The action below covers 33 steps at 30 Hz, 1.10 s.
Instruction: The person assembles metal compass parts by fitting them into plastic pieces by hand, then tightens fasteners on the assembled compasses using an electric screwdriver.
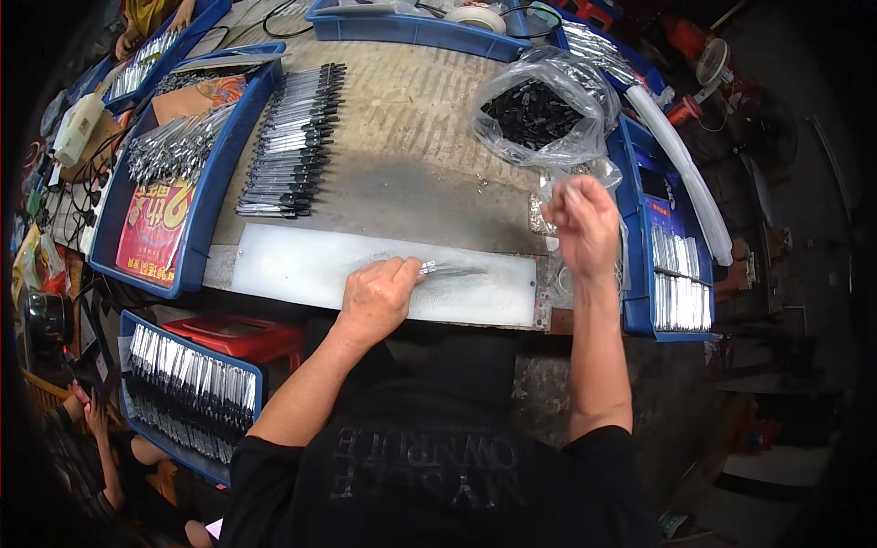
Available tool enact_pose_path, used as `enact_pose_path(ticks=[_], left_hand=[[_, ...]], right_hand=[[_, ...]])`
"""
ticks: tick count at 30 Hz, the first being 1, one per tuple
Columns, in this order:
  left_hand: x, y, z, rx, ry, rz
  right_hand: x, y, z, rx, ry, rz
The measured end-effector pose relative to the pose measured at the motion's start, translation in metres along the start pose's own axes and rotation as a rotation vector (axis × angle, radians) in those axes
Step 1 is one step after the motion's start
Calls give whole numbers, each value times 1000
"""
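My left hand is closed over the white board at the table's front edge. From its fingers sticks the short clear, silvery end of a pen barrel; the rest is hidden in the palm. My right hand is raised to the right of the board, fingers curled together, slightly blurred. Whatever it pinches, if anything, is too small to see. Beside and partly behind it lies a small clear bag of tiny metal parts. Farther back stands an open plastic bag of black pen caps or similar black pieces.
A row of clear pens with black parts lies at the table's left. Blue trays of pen parts flank the table; another blue tray of pens sits low left, by a red stool. Another person's hands show at lower left.
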<state>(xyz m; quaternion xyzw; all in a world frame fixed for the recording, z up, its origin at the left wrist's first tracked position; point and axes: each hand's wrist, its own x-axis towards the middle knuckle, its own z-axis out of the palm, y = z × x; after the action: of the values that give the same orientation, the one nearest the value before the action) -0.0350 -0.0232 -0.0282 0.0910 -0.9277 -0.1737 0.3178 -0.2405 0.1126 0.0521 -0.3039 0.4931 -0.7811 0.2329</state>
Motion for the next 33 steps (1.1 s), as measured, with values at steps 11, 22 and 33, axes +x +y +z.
enact_pose_path(ticks=[11, 22, 33], left_hand=[[5, 2, -1, -45, 21, 1], [4, 4, -1, -58, 32, -6], [4, 3, -2, -51, 4, -30]], right_hand=[[130, 44, -47, -1364, -81, -173], [152, 63, -68, -1762, -422, -133], [143, 53, -52, -1505, -151, -326]])
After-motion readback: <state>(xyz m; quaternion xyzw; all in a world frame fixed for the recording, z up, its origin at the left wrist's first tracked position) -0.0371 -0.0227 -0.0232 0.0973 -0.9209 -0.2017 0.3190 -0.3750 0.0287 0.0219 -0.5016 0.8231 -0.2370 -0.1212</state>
